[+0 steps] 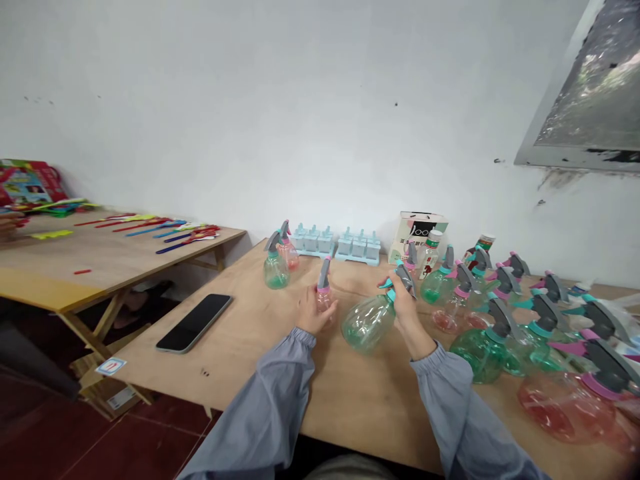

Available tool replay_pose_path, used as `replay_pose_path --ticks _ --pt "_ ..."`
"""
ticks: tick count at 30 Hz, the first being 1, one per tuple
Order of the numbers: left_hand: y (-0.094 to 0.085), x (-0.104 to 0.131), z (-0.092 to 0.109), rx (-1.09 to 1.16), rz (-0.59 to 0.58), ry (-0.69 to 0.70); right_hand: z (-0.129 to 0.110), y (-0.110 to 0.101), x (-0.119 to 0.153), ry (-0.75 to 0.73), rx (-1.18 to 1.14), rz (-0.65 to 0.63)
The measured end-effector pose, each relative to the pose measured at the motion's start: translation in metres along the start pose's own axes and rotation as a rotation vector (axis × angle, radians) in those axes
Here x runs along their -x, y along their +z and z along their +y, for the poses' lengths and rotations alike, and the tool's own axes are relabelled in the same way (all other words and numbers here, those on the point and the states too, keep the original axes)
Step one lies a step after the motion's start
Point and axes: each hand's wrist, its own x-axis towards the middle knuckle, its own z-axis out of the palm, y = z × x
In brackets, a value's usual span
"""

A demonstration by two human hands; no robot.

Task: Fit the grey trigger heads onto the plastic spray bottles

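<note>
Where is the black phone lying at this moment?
In the head view the black phone lies flat on the left part of the wooden table, near its left edge, to the left of the left hand that holds a small pink spray bottle.

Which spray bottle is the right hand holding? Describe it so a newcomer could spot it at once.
On the plywood table, just left of the crowd of upright bottles, the right hand grips the green spray bottle by its teal-and-grey trigger head. It alone is tilted on its side; the pink bottle in the left hand stands upright.
</note>
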Motion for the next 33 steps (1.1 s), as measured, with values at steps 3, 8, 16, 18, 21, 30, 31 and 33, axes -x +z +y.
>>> replay_pose_path --ticks 3,8,16,18,21,30,31,33 --pt "0.001 0.0 -0.001 -0.016 -0.003 -0.009 0.002 -0.001 -0.002 -0.018 0.026 0.021" --pt "0.001 0.0 -0.004 -0.017 -0.025 -0.013 0.0 -0.003 0.0 -0.133 0.116 -0.047" --pt "0.003 0.001 -0.005 -0.045 -0.004 0.009 0.012 -0.013 -0.013 -0.238 0.192 -0.07" --pt "0.004 0.001 -0.006 -0.023 -0.011 0.014 0.019 -0.022 -0.024 -0.262 0.244 -0.035" --pt "0.004 0.001 -0.007 0.027 -0.036 0.006 0.027 -0.042 -0.042 -0.298 0.355 0.007" --pt "0.005 0.001 -0.008 0.093 -0.077 -0.03 0.042 -0.077 -0.066 -0.396 0.355 0.226" --pt "0.005 0.001 -0.008 0.089 -0.071 -0.026 0.043 -0.077 -0.064 -0.429 0.323 0.248" --pt "0.005 0.001 -0.008 0.084 -0.065 -0.011 0.043 -0.075 -0.061 -0.5 0.271 0.277"
